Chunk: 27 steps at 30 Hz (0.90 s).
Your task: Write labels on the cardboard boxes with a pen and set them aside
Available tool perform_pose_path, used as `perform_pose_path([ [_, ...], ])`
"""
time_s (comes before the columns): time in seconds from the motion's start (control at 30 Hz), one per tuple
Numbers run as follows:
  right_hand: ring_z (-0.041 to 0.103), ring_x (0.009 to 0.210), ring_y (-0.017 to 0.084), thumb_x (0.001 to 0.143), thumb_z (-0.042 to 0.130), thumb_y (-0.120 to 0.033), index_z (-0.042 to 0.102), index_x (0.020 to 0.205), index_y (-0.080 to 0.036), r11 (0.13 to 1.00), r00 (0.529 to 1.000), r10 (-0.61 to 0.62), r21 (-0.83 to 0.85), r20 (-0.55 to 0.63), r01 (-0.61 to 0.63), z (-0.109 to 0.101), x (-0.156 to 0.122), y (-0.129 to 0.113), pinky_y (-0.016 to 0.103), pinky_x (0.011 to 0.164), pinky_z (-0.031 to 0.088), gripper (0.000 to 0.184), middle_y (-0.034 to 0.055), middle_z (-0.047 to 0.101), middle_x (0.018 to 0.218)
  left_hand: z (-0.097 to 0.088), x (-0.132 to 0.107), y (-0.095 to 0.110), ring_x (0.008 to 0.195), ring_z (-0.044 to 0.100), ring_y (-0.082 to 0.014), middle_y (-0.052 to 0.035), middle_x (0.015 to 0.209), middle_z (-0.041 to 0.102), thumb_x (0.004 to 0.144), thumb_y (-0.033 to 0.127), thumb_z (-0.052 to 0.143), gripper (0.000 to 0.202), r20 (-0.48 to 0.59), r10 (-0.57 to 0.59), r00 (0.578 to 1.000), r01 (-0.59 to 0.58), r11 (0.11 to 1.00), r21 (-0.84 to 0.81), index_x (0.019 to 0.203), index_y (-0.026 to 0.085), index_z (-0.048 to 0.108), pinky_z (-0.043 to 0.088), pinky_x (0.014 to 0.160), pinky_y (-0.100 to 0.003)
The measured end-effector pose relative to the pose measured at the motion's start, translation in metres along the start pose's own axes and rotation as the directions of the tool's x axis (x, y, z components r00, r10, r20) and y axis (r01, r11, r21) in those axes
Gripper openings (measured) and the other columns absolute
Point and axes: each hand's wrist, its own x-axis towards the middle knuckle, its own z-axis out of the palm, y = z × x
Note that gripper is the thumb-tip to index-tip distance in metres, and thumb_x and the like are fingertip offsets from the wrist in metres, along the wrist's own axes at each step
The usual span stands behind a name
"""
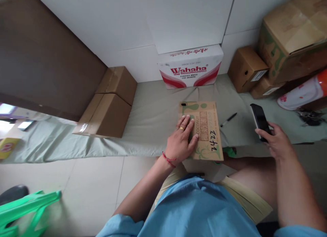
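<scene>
My left hand (182, 138) lies flat, fingers stretched out, on a piece of printed cardboard (204, 128) with green shapes, the word COCONUT and handwritten numbers. The cardboard rests on the cloth-covered table and its near end reaches past the table edge. To the right, my right hand (277, 141) grips a black smartphone (260, 121), tilted over the table's front edge. Between the cardboard and the phone lies a black pen (228, 119) on the cloth.
A white and red Wahaha water carton (191, 70) stands against the wall. Brown boxes (109, 110) sit at the left, and more cardboard boxes (247, 68) are stacked at the right beside a white and red cylinder (298, 93). A green plastic stool (28, 206) is on the floor.
</scene>
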Motion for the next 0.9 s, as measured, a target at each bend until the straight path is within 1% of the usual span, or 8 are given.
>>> perform_pose_path([
  [0.07,0.055,0.069,0.018,0.064,0.090,-0.048,0.060,0.138,-0.023,0.970,0.988,0.096,0.211,0.119,-0.120,0.013,-0.025,-0.029,0.034,0.058,0.037,0.084,0.0029,0.063,0.089,0.001,0.000,-0.001,0.170,0.032,-0.0315,-0.0145,0.179,0.041,0.111,0.047,0.052,0.062,-0.009,0.000,1.000,0.000,1.000,0.003,0.166,0.017,0.050,0.039,0.137,-0.053],
  [0.2,0.058,0.075,0.018,0.059,0.092,-0.042,0.058,0.144,-0.026,0.893,0.963,-0.115,0.451,0.245,-0.008,0.045,-0.065,-0.085,0.031,0.061,0.045,0.094,0.0006,0.064,0.094,0.000,0.000,0.000,0.170,0.033,-0.0323,-0.0161,0.178,0.042,0.111,0.047,0.051,0.063,-0.007,-0.004,1.000,0.005,1.000,0.021,0.165,0.014,0.051,0.039,0.137,-0.052],
  [0.3,0.069,0.090,0.023,0.059,0.092,-0.046,0.057,0.149,-0.027,0.909,0.924,-0.290,0.375,0.249,0.184,0.071,-0.090,-0.122,0.037,0.078,0.058,0.098,0.0032,0.071,0.106,-0.001,0.000,0.002,0.170,0.033,-0.0323,-0.0159,0.178,0.042,0.111,0.046,0.051,0.063,0.000,-0.011,1.000,0.011,1.000,0.029,0.165,0.014,0.051,0.041,0.136,-0.053],
  [0.4,0.073,0.111,0.030,0.065,0.088,-0.044,0.054,0.153,-0.026,0.899,0.880,-0.426,0.208,0.208,0.386,0.098,-0.114,-0.149,0.046,0.097,0.061,0.096,0.0085,0.074,0.126,-0.003,0.001,0.004,0.170,0.033,-0.0319,-0.0145,0.178,0.043,0.110,0.043,0.052,0.061,0.013,-0.022,1.000,0.022,1.000,0.022,0.164,0.015,0.052,0.043,0.134,-0.052],
  [0.5,0.069,0.131,0.035,0.072,0.080,-0.043,0.049,0.157,-0.022,0.862,0.842,-0.506,0.134,0.187,0.488,0.125,-0.134,-0.159,0.051,0.110,0.058,0.093,0.0139,0.070,0.145,-0.005,0.001,0.006,0.170,0.032,-0.0321,-0.0122,0.177,0.046,0.106,0.035,0.056,0.060,0.028,-0.028,0.999,0.028,1.000,0.014,0.163,0.016,0.055,0.046,0.132,-0.049],
  [0.63,0.066,0.137,0.039,0.077,0.077,-0.041,0.046,0.160,-0.019,0.867,0.856,-0.491,0.002,0.164,0.497,0.150,-0.149,-0.152,0.057,0.112,0.057,0.092,0.0194,0.067,0.149,-0.006,0.000,0.009,0.165,0.041,-0.0345,-0.0098,0.169,0.055,0.099,0.027,0.061,0.059,0.077,-0.126,0.989,0.124,0.992,0.031,0.157,0.024,0.063,0.061,0.115,-0.044],
  [0.77,0.068,0.129,0.044,0.078,0.080,-0.040,0.042,0.163,-0.023,0.854,0.849,-0.503,-0.055,0.162,0.517,0.157,-0.153,-0.146,0.061,0.102,0.061,0.094,0.0200,0.068,0.142,-0.006,-0.001,0.008,0.154,0.053,-0.0378,-0.0123,0.156,0.066,0.098,0.033,0.062,0.057,0.113,-0.175,0.978,0.172,0.985,0.033,0.155,0.027,0.067,0.066,0.104,-0.044],
  [0.9,0.069,0.125,0.046,0.076,0.082,-0.038,0.041,0.164,-0.024,0.860,0.852,-0.492,-0.055,0.178,0.508,0.156,-0.152,-0.147,0.063,0.098,0.061,0.098,0.0201,0.067,0.140,-0.006,0.000,0.006,0.151,0.055,-0.0398,-0.0169,0.152,0.067,0.098,0.039,0.062,0.056,0.109,-0.177,0.978,0.176,0.984,0.017,0.151,0.023,0.069,0.067,0.098,-0.046],
])
